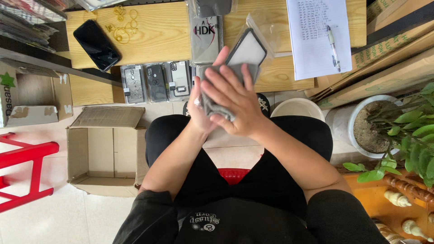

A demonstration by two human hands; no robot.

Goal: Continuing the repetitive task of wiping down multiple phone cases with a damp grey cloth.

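My left hand (pixel 199 108) holds a phone case (pixel 247 50) with a dark rim and pale translucent back, tilted up over my lap. My right hand (pixel 234 100) lies flat on top of it, pressing a grey cloth (pixel 209 106) against the case's lower part. The cloth bunches between both hands and hides most of the case. Both hands are in front of the low wooden table (pixel 158 36).
On the table lie a black phone (pixel 96 44), yellow rubber bands (pixel 121 22), packaged phone cases (pixel 156 82), a paper sheet with a pen (pixel 332 41). An open cardboard box (pixel 106 149) and red stool (pixel 25 174) stand left; a potted plant (pixel 398 131) right.
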